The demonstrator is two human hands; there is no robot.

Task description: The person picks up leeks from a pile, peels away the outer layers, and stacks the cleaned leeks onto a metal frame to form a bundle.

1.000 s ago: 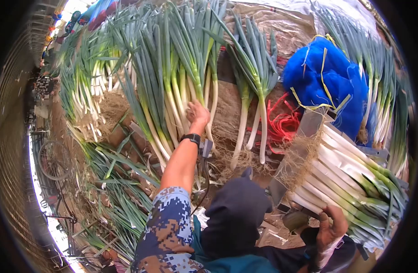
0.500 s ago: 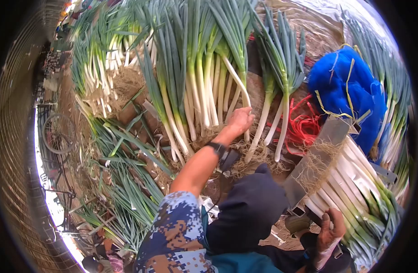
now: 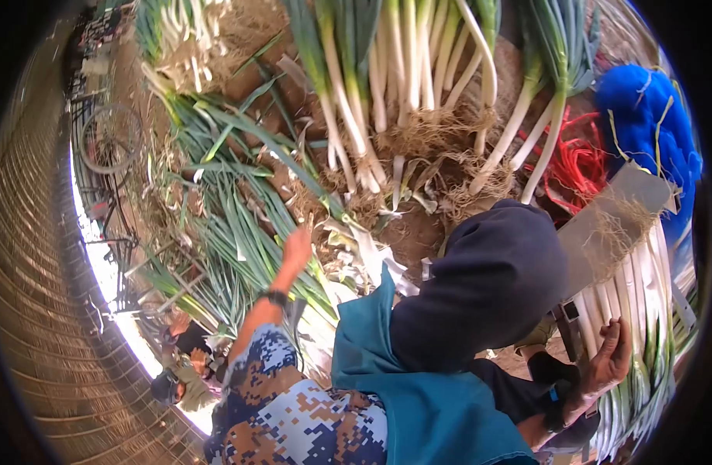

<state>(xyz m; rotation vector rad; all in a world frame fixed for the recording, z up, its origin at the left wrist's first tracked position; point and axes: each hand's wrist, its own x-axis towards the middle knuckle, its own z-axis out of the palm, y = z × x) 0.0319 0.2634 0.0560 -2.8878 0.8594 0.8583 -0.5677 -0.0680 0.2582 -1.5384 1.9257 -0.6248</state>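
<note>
My left hand (image 3: 298, 246) is stretched out low over a heap of cut green leek leaves (image 3: 232, 209), fingers extended, with nothing visible in it. A black watch sits on its wrist. My right hand (image 3: 610, 358) lies flat, fingers apart, against a stacked bundle of trimmed white leeks (image 3: 643, 298) at the right. The bundle's roots butt against a grey metal plate (image 3: 608, 225). Untrimmed leeks (image 3: 402, 70) with hairy roots lie in a row at the top. My dark-clad knee (image 3: 487, 287) hides the ground between the hands.
A blue net bag (image 3: 650, 116) and a tangle of red string (image 3: 577, 167) lie at the upper right. White peelings (image 3: 367, 248) litter the soil. A bicycle (image 3: 108, 139) stands at the left, and another person (image 3: 181, 372) crouches at the lower left.
My left hand has left the leek rows and swung down and left to the leaf heap. The view has tilted downward. My right hand stays on the bundle.
</note>
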